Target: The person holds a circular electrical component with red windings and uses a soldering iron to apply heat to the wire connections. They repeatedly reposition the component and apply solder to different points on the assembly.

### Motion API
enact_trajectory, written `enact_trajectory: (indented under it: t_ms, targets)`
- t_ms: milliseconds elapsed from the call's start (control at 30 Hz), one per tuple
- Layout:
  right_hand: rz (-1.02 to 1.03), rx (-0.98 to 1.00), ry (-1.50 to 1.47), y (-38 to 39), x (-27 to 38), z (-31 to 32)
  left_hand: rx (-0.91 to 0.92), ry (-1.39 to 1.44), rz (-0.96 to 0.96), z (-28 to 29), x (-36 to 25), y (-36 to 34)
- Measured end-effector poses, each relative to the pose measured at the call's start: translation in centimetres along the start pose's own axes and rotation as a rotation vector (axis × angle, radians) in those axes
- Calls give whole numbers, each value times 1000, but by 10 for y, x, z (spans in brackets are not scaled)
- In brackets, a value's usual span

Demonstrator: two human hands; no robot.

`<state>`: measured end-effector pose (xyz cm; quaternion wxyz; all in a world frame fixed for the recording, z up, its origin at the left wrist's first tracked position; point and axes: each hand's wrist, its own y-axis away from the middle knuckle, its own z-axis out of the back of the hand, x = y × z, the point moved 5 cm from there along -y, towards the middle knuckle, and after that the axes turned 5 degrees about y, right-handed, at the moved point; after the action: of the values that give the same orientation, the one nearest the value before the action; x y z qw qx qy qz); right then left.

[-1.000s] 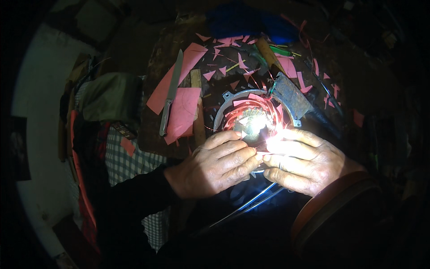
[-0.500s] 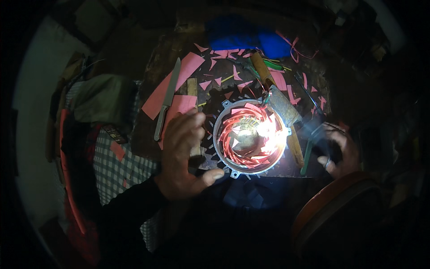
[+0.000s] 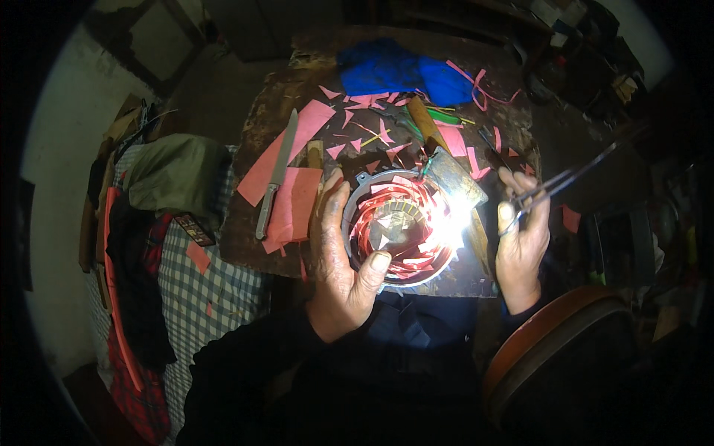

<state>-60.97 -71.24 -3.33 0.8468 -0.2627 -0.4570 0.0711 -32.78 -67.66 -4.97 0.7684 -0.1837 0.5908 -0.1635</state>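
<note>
A metal motor housing [image 3: 421, 279] with red wire windings [image 3: 379, 197] and small pink slips inside sits on the dark worktable. My left hand [image 3: 343, 275] grips its left side, fingers along the outside, thumb at the front rim. My right hand [image 3: 522, 245], right of the housing, holds long thin metal scissors or tongs [image 3: 565, 178] that point away to the upper right. A flat metal head [image 3: 460, 172] on a wooden handle [image 3: 424, 119] lies against the housing's back right. Bright glare hides the housing's right side.
A knife [image 3: 277, 178] lies on pink sheets [image 3: 290, 208] at left, among scraps, a green-handled tool [image 3: 442, 117] and blue cloth [image 3: 379, 70]. A checked cloth [image 3: 223, 312] and olive fabric [image 3: 171, 171] are left of the table [image 3: 249, 253], an orange-rimmed round object [image 3: 543, 320] at lower right.
Both hands have left the windings. My left hand has moved onto the housing's left side. My right hand moved right, picked up the long tool and now raises it.
</note>
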Motion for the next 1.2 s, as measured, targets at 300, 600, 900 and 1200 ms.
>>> enact_trajectory:
  t_ms: [300,600,900,1200]
  targets:
    - [-279,19,-392,17,-21,-30,-30,-26,-53,-7,-2,-4]
    - [-368,78,-502,127,-21,24,167,376,6,2,44,-69]
    - [277,987,565,70,17,159,703,-27,-517,27,-20,-85]
    - [505,1172,967,-43,63,116,1076,-201,-525,0,-17,-92]
